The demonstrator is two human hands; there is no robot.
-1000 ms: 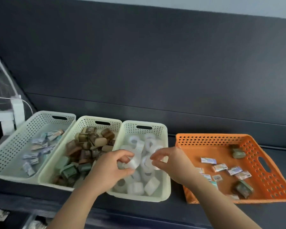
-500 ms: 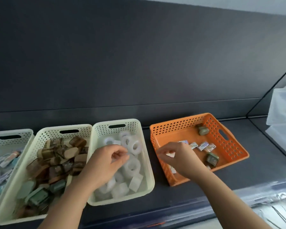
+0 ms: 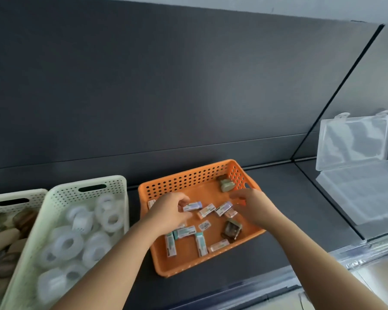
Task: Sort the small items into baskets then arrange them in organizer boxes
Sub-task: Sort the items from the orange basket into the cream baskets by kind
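Several sm. labelled packets (image 3: 185, 232), orange basket (image 3: 181, 261)

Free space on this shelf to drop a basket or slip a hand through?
Widest bare patch: dark shelf between orange basket and clear organizer box. Narrow strip between tape basket and orange basket, crossed by the left forearm. Inside orange, only the near-left corner is bare; its middle is crowded with erasers.

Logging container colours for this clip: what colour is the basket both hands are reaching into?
The basket is orange, with perforated walls; the head view shows it best.
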